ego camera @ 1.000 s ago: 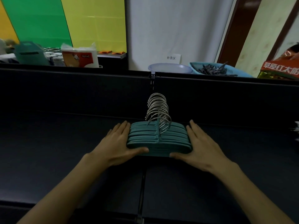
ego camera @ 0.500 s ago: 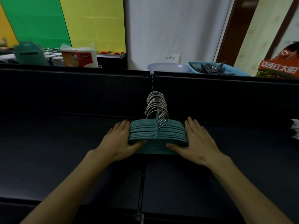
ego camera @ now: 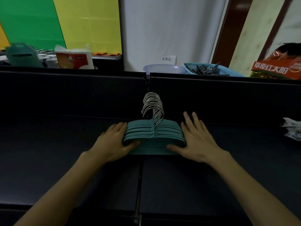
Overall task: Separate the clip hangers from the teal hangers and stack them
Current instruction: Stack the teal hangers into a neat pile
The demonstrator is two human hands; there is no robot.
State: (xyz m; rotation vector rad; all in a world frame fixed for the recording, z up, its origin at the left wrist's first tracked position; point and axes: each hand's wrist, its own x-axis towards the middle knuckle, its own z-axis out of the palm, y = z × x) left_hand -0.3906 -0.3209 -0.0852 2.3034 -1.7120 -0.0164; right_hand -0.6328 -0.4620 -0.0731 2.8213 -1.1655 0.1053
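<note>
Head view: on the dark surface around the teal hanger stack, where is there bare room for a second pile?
Bare dark surface stretches left of the left hand, and more lies in front of the teal hanger stack, between the forearms. Right of the right hand it is free up to the white items at the edge. The centre is crowded: both hands flank the stack.

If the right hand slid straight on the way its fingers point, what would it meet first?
The right hand lies flat beside the teal hangers, fingers pointing away from the person. Straight on, nothing lies on the dark surface before the upright back panel, probably the first contact, though depth is unclear.
</note>
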